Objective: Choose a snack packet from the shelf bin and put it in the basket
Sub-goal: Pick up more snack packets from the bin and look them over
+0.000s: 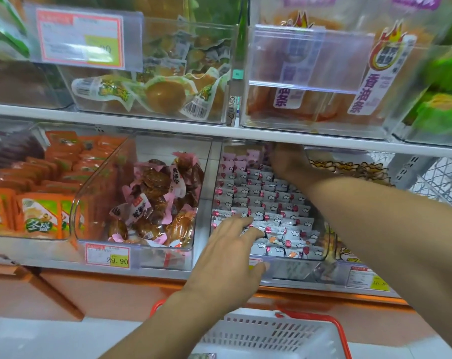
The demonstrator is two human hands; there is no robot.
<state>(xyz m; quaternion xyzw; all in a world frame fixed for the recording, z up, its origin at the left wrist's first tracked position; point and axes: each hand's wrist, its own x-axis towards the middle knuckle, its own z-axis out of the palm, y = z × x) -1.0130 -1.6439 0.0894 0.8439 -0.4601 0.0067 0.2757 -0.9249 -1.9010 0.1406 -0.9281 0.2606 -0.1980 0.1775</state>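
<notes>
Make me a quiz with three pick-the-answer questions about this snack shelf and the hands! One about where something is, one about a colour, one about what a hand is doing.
1. Where is the white plastic basket with red rim?
A. On the top shelf
B. Below the shelf, under the arms
C. Inside a clear bin

2. What colour are the flat packets in the far-left lower bin?
A. Orange
B. Blue
C. Black

3. What is the left hand doing?
A. Gripping the basket handle
B. Holding a green bottle
C. Resting straight fingers on the small white-and-pink packets

Answers: 1 B, the basket sits at the bottom of the view beneath the shelves. 2 A, those packets are orange with green labels. 3 C, its fingers lie spread over the front packets, while the right hand reaches to the back of the same bin.
</notes>
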